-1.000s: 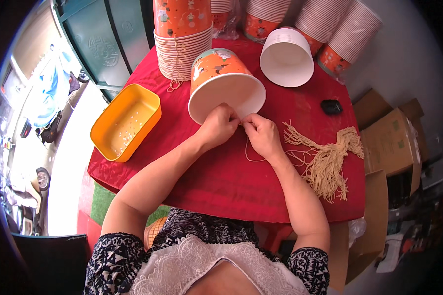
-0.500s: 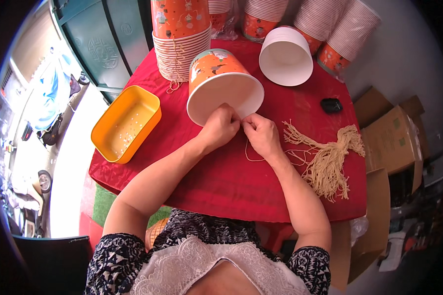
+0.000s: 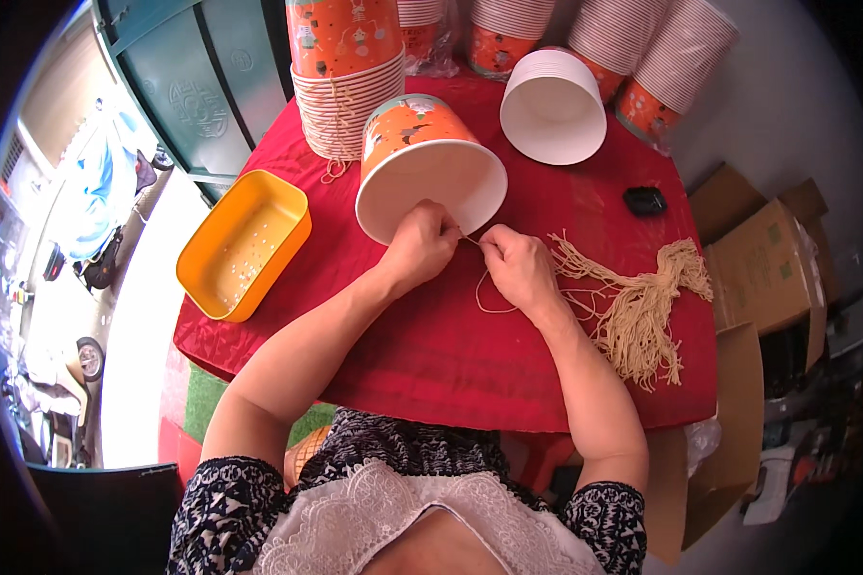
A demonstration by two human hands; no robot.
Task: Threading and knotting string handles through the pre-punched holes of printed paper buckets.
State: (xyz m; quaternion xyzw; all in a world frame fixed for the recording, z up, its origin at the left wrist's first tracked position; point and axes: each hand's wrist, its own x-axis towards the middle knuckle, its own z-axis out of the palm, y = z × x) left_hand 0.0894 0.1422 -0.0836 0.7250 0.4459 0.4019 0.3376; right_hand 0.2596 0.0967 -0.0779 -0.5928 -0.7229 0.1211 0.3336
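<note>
An orange paper bucket (image 3: 422, 126) with printed figures lies on its side, its white mouth facing me. My left hand (image 3: 422, 244) is closed at the lower rim, fingertips pinched on a beige cord. Just to the right, my right hand (image 3: 520, 268) pinches the same cord, a short stretch of which shows between the hands. A loose loop of the cord (image 3: 479, 299) hangs below, beside my right hand. Whether the cord passes through the bucket wall is hidden by my left fingers. A bundle of beige cords (image 3: 642, 311) lies right of my right hand.
On the red-covered table (image 3: 431, 374), a yellow tub (image 3: 259, 235) with small white bits stands left. Nested buckets (image 3: 345, 105) rise behind; a white-lined bucket (image 3: 554, 110) lies back right, before more stacks. A black object (image 3: 644, 201) sits right, cardboard boxes (image 3: 767, 268) beyond the edge.
My hands have drawn slightly apart, so a short length of cord now shows between them. The bucket and surroundings appear shifted slightly left in view.
</note>
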